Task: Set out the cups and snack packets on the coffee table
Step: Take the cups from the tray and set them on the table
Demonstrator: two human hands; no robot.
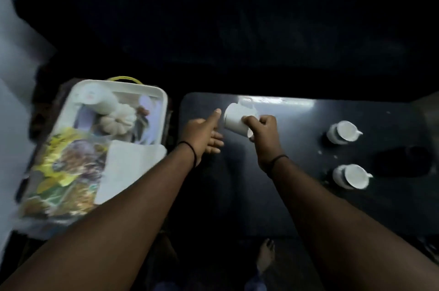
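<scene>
White cup, smooth and glossy, is tilted on its side above the dark tabletop, held in the closed grip of the right hand. Left hand sits just beside the cup, grip wide, fingers spread, holding nothing. Right of the holding grip, well apart, two upright white cups stand near the tabletop's right edge. Left of both hands, a white rounded tray carries crinkled yellow snack packets; blurred. Bare dark surface lies between.

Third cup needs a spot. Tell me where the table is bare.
Bare: the dark table between the right hand, which holds a cup, and the near edge. Crowded: the right end, with two cups, and the white tray, full.
</scene>
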